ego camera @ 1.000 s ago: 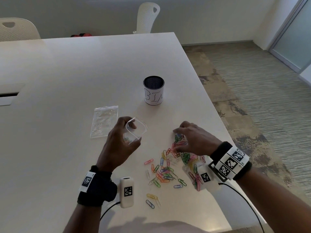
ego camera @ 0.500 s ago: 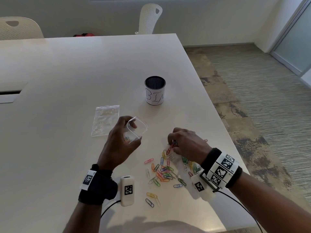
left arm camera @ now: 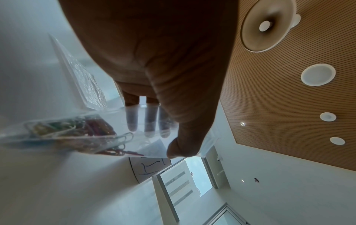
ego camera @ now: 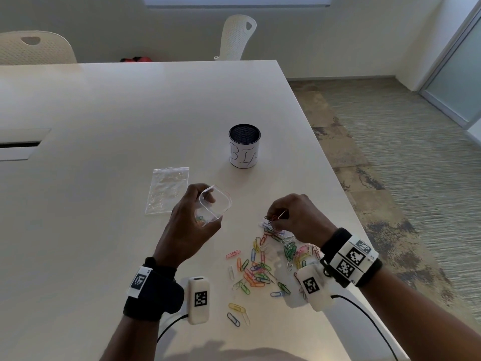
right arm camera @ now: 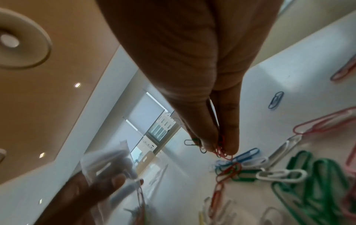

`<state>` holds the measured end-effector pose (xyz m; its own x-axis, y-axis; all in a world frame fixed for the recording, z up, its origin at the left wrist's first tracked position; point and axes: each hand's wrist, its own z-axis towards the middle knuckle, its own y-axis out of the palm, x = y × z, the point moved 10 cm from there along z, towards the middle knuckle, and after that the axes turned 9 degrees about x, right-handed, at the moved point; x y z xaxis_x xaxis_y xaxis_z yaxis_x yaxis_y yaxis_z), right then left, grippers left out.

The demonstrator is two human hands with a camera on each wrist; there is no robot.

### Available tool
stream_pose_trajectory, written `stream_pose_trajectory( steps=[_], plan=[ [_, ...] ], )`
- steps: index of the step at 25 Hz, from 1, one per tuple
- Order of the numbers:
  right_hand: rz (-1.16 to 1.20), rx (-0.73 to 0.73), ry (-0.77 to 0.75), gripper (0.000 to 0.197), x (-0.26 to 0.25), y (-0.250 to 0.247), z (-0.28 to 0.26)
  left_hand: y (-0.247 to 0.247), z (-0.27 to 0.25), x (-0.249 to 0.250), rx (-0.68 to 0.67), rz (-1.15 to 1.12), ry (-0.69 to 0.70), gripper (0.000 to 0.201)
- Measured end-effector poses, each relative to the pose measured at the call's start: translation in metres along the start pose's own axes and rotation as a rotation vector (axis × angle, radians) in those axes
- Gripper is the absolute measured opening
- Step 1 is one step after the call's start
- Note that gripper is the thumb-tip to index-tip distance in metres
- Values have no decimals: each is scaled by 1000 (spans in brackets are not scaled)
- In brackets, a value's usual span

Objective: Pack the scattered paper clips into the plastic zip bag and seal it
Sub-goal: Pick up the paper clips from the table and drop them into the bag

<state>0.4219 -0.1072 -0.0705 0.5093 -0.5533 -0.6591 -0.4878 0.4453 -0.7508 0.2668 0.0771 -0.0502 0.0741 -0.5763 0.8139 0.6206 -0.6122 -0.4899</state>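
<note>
My left hand (ego camera: pixel 194 222) holds a clear plastic zip bag (ego camera: pixel 214 203) above the table, its mouth held wide and facing up. Several coloured paper clips (left arm camera: pixel 77 129) lie in the bag's bottom, with my fingers (left arm camera: pixel 148 120) behind the plastic and my thumb in front. My right hand (ego camera: pixel 294 217) pinches a small bunch of paper clips (right arm camera: pixel 221 150), lifted just above the pile, a few linked ones trailing down. Several loose paper clips (ego camera: pixel 263 269) lie scattered on the white table (ego camera: pixel 104 126) below and left of my right wrist.
A second clear zip bag (ego camera: pixel 168 190) lies flat on the table left of my left hand. A cylindrical mesh bin (ego camera: pixel 244 145) with a white label stands behind the hands. The table's right edge runs close beside my right arm. Two chairs (ego camera: pixel 235 37) stand at the far side.
My right hand has closed on some clips, lifted off the pile and moved left, nearer the bag. My left hand has kept the bag steady.
</note>
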Motion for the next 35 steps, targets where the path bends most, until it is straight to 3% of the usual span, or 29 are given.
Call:
stream_pose_trajectory(
  steps=[5, 11, 20, 22, 25, 30, 32, 35],
  plan=[
    [412, -26, 136, 17, -16, -17, 0, 1, 0, 2, 1, -14, 9, 58],
    [657, -16, 6, 19, -95, -24, 12, -2, -1, 7, 9, -16, 18, 57],
    [166, 36, -344, 15, -160, 4, 26, -5, -1, 5, 15, -8, -45, 58],
    [157, 21, -360, 16, -164, 4, 26, -6, -1, 6, 22, -14, -42, 58],
    [136, 116, -352, 12, -162, -12, 29, -7, 0, 6, 25, 8, -21, 57],
    [166, 230, -254, 11, -117, -26, 42, -9, 0, 2, 36, 12, -3, 59],
    [72, 170, -259, 12, -100, -10, 42, -9, 1, 2, 33, 7, 3, 59],
    [-73, -48, -326, 13, -83, 29, 36, -8, 1, 2, 29, 9, 6, 58]
  ],
)
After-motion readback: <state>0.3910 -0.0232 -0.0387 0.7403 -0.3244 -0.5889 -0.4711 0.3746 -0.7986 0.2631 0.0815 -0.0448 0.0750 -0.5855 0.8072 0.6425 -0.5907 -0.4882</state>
